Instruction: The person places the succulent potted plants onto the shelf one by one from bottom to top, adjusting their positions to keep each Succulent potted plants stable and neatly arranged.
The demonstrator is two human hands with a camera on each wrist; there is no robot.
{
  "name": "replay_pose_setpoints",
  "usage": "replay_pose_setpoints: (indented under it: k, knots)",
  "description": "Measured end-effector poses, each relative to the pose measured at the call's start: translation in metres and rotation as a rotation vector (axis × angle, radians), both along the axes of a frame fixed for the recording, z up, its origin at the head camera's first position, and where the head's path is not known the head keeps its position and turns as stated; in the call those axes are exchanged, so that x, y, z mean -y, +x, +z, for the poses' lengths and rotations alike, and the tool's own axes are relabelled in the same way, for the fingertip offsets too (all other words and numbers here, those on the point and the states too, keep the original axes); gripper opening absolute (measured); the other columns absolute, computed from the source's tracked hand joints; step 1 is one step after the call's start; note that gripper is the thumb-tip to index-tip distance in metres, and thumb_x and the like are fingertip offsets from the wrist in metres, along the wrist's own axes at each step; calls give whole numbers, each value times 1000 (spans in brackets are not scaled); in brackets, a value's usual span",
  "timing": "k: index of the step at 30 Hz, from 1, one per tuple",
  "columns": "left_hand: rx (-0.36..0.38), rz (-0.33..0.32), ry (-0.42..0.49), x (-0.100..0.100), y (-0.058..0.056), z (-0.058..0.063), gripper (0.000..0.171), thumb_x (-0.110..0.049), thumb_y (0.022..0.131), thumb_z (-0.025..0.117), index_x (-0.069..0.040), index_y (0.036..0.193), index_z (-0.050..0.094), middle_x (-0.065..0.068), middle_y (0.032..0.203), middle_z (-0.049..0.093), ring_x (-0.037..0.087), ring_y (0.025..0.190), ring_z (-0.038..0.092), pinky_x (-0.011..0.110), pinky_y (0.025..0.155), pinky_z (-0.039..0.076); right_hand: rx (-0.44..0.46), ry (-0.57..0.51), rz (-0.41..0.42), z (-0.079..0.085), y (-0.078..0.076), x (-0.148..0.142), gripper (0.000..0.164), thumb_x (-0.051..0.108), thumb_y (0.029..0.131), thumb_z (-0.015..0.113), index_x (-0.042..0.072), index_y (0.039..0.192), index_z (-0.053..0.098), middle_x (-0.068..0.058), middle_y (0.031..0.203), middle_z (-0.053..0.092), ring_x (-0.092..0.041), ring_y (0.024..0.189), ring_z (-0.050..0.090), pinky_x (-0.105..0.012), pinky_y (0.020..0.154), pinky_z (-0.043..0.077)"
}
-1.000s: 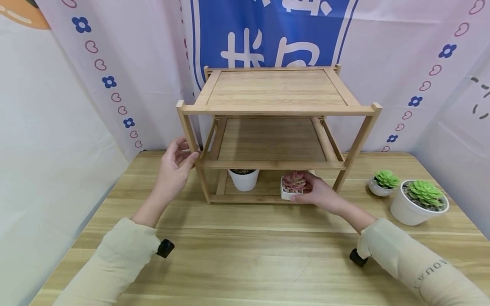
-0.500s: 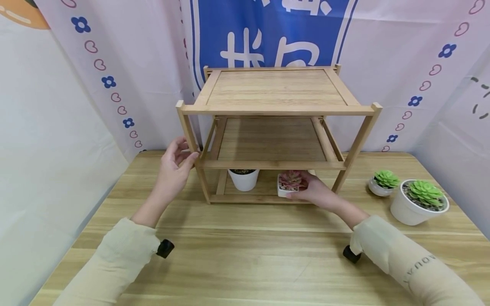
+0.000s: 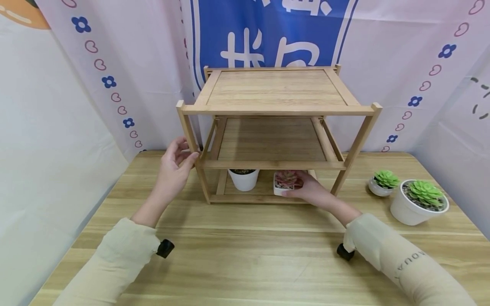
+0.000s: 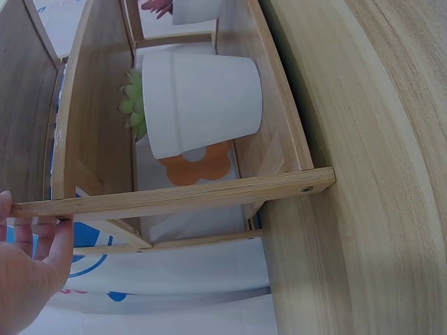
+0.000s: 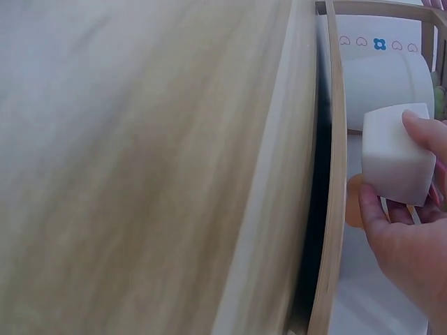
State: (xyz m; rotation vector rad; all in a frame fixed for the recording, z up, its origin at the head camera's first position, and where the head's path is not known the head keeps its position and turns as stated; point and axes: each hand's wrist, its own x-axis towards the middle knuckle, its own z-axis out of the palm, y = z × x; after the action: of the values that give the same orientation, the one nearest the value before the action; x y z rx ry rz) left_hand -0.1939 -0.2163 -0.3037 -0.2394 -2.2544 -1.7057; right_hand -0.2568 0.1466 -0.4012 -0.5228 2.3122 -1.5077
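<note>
My right hand grips a small white square pot with a pink-red succulent, inside the bottom level of a wooden shelf rack. In the right wrist view, thumb and fingers pinch this square pot from two sides; whether its base touches the shelf I cannot tell. My left hand holds the rack's left front post between thumb and fingers. Left of the succulent stands a larger white round pot, its top hidden by the middle shelf; the left wrist view shows its green plant.
Two more green succulents stand on the table right of the rack: a small round pot and a larger white pot. A curtain with a blue panel hangs behind the rack. The middle shelf lies just above my right hand.
My right hand has carried the pink-red succulent a little to the left and slightly deeper over the bottom shelf, nearer the round pot. The left hand and the rack have stayed still.
</note>
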Motion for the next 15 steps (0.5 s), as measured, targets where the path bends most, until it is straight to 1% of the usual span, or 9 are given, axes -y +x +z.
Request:
replay_pose_setpoints:
  k: [6, 10, 15]
  knots:
    - [-7, 1, -12, 1, -1, -1, 47, 1, 104, 55, 9, 147, 37, 22, 132, 50, 23, 118, 55, 19, 95, 54, -3, -2, 3, -2, -2, 4, 75, 21, 94, 77, -3, 151, 37, -23, 141, 50, -38, 128, 51, -46, 102, 51]
    - [-3, -2, -14, 1, -1, -1, 47, 0, 104, 55, 9, 147, 37, 21, 132, 50, 25, 119, 55, 19, 96, 54, -7, 4, 1, -2, -2, 5, 74, 22, 94, 77, -3, 151, 37, -23, 141, 50, -39, 129, 50, -47, 102, 51]
    - [-12, -3, -22, 1, -1, -2, 47, 0, 105, 55, 9, 147, 37, 21, 131, 51, 24, 118, 55, 19, 95, 54, -12, 15, -2, -2, -3, 6, 75, 23, 94, 76, -4, 152, 36, -24, 142, 49, -40, 130, 49, -50, 104, 50]
